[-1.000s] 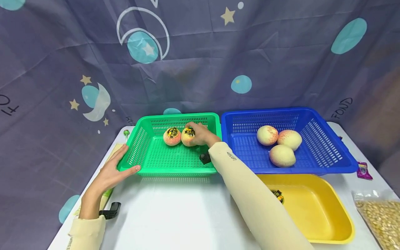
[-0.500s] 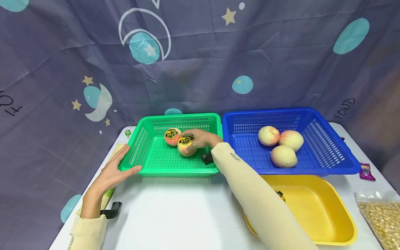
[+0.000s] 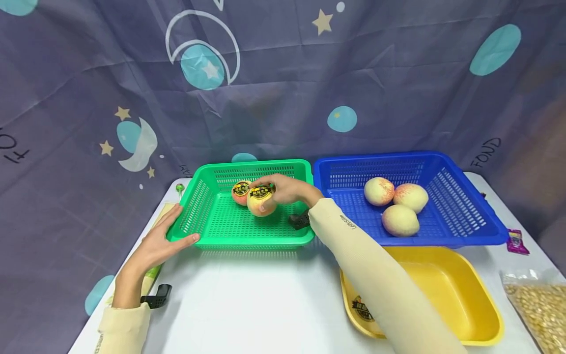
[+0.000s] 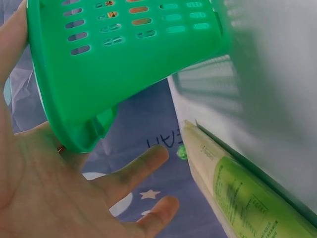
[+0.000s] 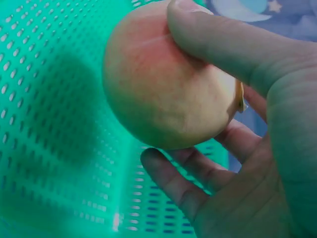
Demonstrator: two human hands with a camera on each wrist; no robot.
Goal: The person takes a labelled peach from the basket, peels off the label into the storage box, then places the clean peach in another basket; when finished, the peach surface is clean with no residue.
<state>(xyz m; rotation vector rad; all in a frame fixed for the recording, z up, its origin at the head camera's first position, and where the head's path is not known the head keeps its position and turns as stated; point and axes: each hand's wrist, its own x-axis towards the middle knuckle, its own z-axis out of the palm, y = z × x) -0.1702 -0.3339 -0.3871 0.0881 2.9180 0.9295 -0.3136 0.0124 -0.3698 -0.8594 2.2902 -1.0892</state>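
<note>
In the head view my right hand (image 3: 285, 191) holds a yellowish peach (image 3: 260, 201) with a black-and-gold sticker, over the floor of the green basket (image 3: 230, 241). A second stickered peach (image 3: 240, 192), redder, lies in the basket just behind and left of it. The right wrist view shows the thumb pressed on the held peach (image 5: 163, 89), with fingers curving behind and below it. My left hand (image 3: 156, 246) rests at the basket's front left corner. The left wrist view has its fingers spread and straight outside the green rim (image 4: 64, 134), thumb on the other side.
A blue basket (image 3: 353, 241) with three peaches adjoins on the right. In front stands a yellow tub (image 3: 442, 290), partly behind my right sleeve, with a black-and-gold sticker (image 3: 362, 309). A bag of kernels (image 3: 537, 305), a purple packet (image 3: 516, 242) and a long packet (image 4: 247, 198) lie around.
My right hand has shifted the gripped peach toward the front left, then slightly back. The sleeve has uncovered a sticker at the tub's left end. My left hand stays put.
</note>
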